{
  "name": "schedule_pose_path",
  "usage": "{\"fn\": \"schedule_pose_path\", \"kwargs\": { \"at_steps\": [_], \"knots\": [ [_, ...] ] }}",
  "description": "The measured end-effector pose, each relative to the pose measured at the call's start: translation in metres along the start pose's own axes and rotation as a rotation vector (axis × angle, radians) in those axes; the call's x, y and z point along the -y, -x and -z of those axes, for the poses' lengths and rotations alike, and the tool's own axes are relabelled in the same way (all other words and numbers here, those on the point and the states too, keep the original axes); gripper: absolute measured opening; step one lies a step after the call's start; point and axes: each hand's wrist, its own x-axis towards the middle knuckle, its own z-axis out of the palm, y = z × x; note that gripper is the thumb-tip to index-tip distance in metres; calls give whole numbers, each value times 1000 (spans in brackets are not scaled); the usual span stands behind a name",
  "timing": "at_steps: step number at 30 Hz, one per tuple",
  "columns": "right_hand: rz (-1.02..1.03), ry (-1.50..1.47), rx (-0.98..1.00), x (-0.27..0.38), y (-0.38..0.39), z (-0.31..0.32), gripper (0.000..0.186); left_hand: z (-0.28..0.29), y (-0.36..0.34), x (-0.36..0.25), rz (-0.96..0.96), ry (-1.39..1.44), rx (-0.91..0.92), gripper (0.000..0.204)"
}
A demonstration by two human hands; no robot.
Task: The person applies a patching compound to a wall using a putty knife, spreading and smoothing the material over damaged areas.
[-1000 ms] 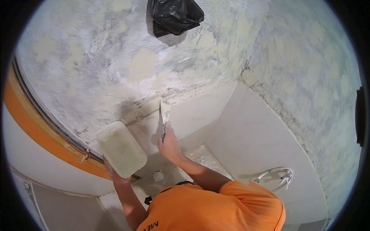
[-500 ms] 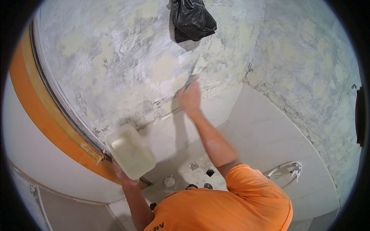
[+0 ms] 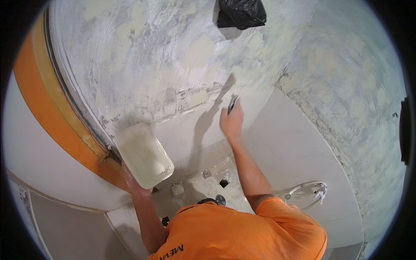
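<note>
A pale oblong tub (image 3: 158, 149) rests on my left hand (image 3: 136, 185), whose fingers are mostly hidden beneath and behind it. Inside the tub is some whitish paste, gathered near one end. My right hand (image 3: 232, 122) is closed round a putty knife (image 3: 233, 102), its dark part showing above the fist. The knife is out in front of the wall, near the top of the white tiles (image 3: 177, 132), and casts a long shadow. Beyond it, the plastered wall (image 3: 173, 65) carries patchy grey and cream filler.
A black plastic bag (image 3: 242, 14) hangs on the wall at the top. An orange-edged frame (image 3: 56, 125) curves along the left. On the lower right wall is a white hose loop with a fitting (image 3: 320, 190). A dark square hole (image 3: 224, 183) opens in the floor.
My right hand has drawn back from the plastered wall, bringing the putty knife down to tile height. The tub has shifted slightly and tilted. The view has moved, so the bag sits higher and further right.
</note>
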Motion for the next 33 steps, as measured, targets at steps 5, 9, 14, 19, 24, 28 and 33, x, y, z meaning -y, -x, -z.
{"fn": "schedule_pose_path", "kwargs": {
  "at_steps": [5,9,14,19,24,28,33],
  "knots": [
    [-38,-98,129,25,0,-56,75,10,11,-5,-177,-194,62,55],
    [266,-128,130,31,89,-60,64,21,2,12,9,6,52,55],
    [-191,-603,624,16,115,27,52,-42,0,24,388,236,-20,60],
    [-515,-972,650,-1,126,73,42,-65,-18,65,573,302,79,64],
    [-580,-1060,652,-14,140,89,31,-86,-14,89,656,281,54,63],
    [-621,-1119,818,-38,142,102,26,-97,-20,111,660,254,98,63],
    [-717,-1157,963,-66,148,114,30,-105,-22,130,621,364,131,63]
  ]
}}
